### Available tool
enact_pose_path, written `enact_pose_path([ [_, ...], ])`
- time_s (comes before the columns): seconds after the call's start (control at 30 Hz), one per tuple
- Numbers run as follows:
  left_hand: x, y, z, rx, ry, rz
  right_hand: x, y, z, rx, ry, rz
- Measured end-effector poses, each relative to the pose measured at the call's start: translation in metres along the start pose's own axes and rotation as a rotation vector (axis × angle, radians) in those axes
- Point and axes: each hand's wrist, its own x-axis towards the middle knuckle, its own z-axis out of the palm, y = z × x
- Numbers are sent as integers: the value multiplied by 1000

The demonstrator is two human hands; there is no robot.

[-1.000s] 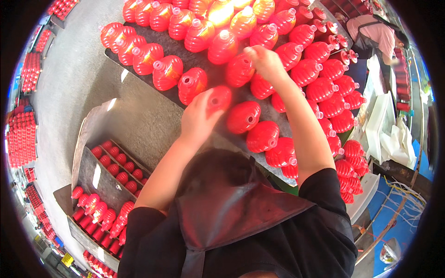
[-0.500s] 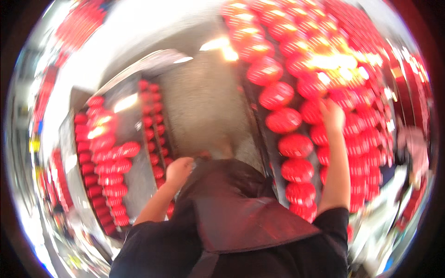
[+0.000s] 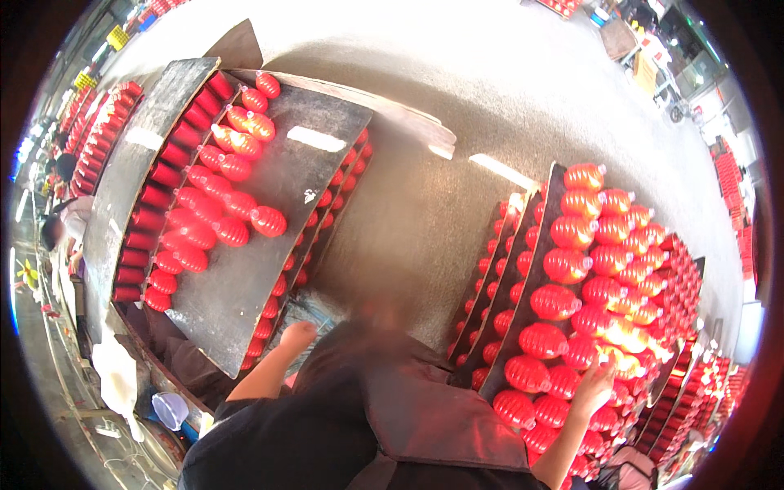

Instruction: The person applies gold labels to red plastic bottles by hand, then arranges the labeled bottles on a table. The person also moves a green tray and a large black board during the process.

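My right hand (image 3: 594, 385) reaches over the rows of red ribbed, lantern-shaped plastic pieces (image 3: 527, 372) on the right. Its fingers are curled round one of these pieces, though the hand partly hides it. The pieces lie on their sides in close rows, many with a small clear tip. My left hand (image 3: 299, 336) is closed beside my left thigh, near the edge of the left board, and no object shows in it. On that dark board (image 3: 306, 175) more red ribbed pieces (image 3: 233, 230) lie in slanting rows, next to a row of plain red cylinders (image 3: 155, 194).
Lower tiers of boards with red pieces (image 3: 269, 308) stand under the left board, and others stand under the right rows. Concrete floor (image 3: 400, 212) runs between the stacks. A whitish bag-like thing (image 3: 115, 374) and a pale cup (image 3: 170, 410) are at lower left. A person (image 3: 75, 216) is at far left.
My view has swung to the right and sharpened, so the left board shows more fully. My right hand sits lower in the picture, still among the red pieces. The left hand stays closed.
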Motion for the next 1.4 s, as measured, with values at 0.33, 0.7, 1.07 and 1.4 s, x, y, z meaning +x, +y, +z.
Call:
enact_pose_path([
  [0.33,48,-55,-24,-422,56,-273,77,-223,16,458,-762,-193],
  [0.7,88,85,-102,-183,156,-31,132,-297,141,645,-900,-315],
  [1.07,215,352,-133,208,-38,134,309,-284,324,729,-668,-331],
  [1.4,309,528,-200,342,255,602,417,-453,420,884,-738,-551],
])
